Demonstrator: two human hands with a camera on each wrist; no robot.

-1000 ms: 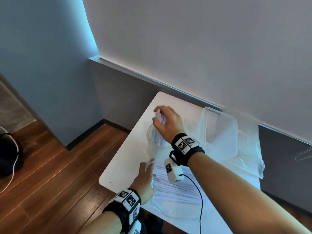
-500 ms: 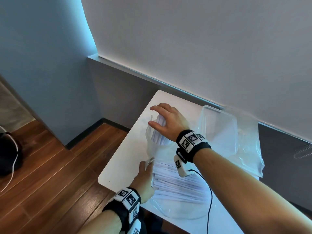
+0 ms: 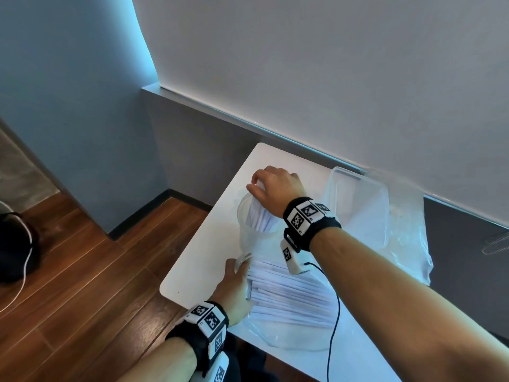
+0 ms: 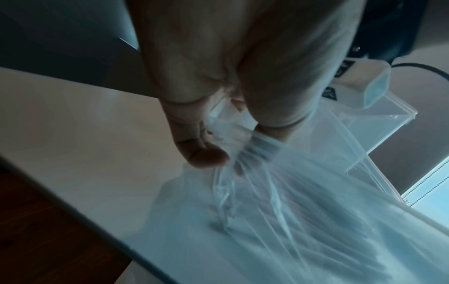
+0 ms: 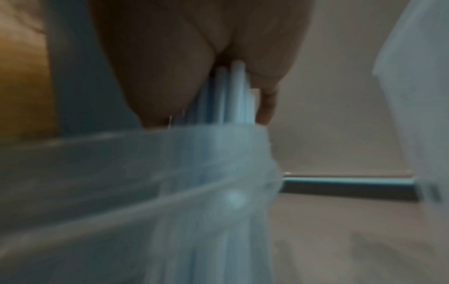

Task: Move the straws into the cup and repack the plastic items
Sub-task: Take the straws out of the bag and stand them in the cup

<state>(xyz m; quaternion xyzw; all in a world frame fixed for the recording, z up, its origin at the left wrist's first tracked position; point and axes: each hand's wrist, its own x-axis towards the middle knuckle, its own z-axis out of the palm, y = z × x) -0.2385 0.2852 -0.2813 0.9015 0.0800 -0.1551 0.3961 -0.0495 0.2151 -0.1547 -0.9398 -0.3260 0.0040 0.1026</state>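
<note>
1. Head view — right hand [image 3: 275, 190] at frame centre, fingers curled round a bunch of straws [image 3: 260, 220] standing in the clear cup [image 3: 245, 230]; left hand [image 3: 234, 288] lower centre, pinching the plastic bag [image 3: 289, 334] of loose straws [image 3: 292, 293]. Clear container [image 3: 358, 205] to the right on the white table [image 3: 198, 252].
2. Left wrist view — fingers [image 4: 201, 151] pinching gathered bag film [image 4: 255, 153], centre frame.
3. Right wrist view — blurred; straws [image 5: 233, 96] gripped between palm and fingers above the cup rim [image 5: 145, 138].
</note>
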